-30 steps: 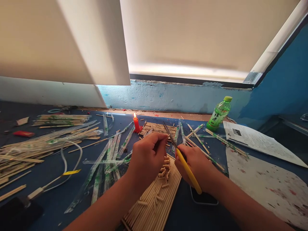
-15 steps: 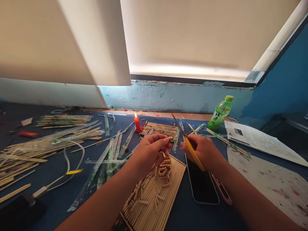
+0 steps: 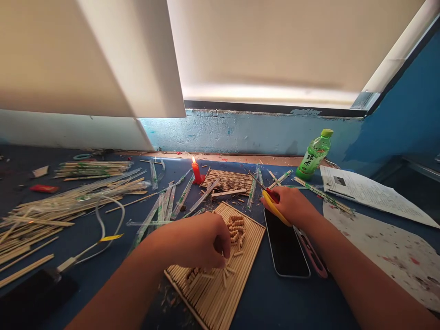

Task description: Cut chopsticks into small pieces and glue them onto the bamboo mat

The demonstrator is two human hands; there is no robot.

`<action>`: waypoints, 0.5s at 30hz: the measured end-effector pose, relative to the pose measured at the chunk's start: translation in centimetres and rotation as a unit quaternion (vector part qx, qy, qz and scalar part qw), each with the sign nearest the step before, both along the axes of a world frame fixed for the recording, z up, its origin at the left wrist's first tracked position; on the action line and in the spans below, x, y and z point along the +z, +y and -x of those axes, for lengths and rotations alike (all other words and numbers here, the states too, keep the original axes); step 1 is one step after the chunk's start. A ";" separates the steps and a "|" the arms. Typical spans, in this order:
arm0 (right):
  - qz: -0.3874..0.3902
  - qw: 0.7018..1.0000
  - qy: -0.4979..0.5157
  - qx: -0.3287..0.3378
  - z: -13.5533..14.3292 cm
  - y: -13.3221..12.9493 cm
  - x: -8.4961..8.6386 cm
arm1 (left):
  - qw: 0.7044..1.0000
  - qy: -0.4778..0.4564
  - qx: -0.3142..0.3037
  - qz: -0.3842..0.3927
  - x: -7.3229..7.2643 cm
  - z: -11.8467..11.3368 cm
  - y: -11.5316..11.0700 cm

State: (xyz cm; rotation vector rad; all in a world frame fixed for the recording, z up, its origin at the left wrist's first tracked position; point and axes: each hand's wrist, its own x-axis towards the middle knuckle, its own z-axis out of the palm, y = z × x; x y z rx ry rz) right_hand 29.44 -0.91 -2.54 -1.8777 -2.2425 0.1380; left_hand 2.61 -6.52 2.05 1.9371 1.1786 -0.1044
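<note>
Pinching low over pegs (image 3: pixel 225 278) on mat (image 3: pixel 220 305) with left hand (image 3: pixel 197 240), hiding part of it; can't tell if anything's held. Gripping scissors (image 3: pixel 277 211) above phone (image 3: pixel 288 254), right hand (image 3: pixel 294 204) curled closed. Beyond: wrappers (image 3: pixel 169 199), darker mat (image 3: pixel 230 179), printed paper (image 3: pixel 371 195) too small to read, lit candle (image 3: pixel 196 173), green bottle (image 3: pixel 314 156) labelled 绿茶.

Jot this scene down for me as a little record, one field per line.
Left hand: low over the stick panel, fingertips by loose short pieces; grip unclear
Right hand: holding yellow-handled scissors
Under the scissors: phone, dark screen
Flame: red candle, lit, upright
Drink: green bottle, capped, standing
Far left: long sticks, plastic wrappers
Surface: dark blue table
</note>
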 end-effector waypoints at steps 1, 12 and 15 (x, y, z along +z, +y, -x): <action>0.001 1.000 -0.003 -0.003 -0.1 0.0 0.0 | 1.000 0.006 0.004 0.000 -0.1 -0.1 0.0; -0.016 0.993 -0.019 -0.113 -3.4 2.3 -0.7 | 0.995 -0.022 0.034 0.091 0.9 0.5 0.3; -0.019 0.990 -0.025 -0.136 -4.6 3.1 -1.5 | 0.992 -0.039 0.014 0.116 1.1 0.7 0.3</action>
